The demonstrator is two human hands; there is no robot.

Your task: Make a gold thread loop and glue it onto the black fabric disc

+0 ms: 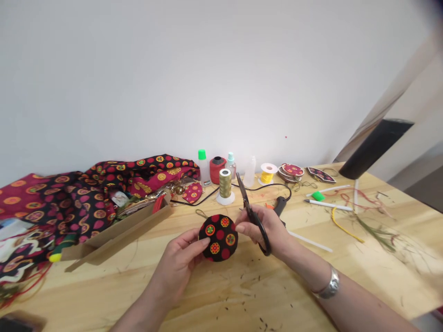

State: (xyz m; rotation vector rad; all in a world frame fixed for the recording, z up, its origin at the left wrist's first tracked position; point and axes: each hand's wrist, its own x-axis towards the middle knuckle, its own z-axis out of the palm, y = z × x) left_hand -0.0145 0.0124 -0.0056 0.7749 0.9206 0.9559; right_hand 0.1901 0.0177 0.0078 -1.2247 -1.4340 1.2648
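A round black fabric disc point(218, 236) with red dots and orange flower motifs is held up over the table, its patterned face towards me. My left hand point(185, 251) pinches its left edge, thumb on the front. At its top left a thin olive cord loop point(200, 213) sticks out. In my right hand point(265, 226) is a pair of black-handled scissors point(246, 196), blades pointing up and seemingly together. The thumb and finger of that hand also touch the disc's right edge. What lies behind the disc is hidden.
Patterned cloth point(104, 184) and an open cardboard box point(121, 230) lie left. Behind stand an olive thread spool point(225, 184), a red spool point(217, 170), a green-capped bottle point(203, 168) and a yellow cord spool point(267, 174). A glue gun point(280, 205), white sticks point(311, 241) and a pen point(328, 205) lie right.
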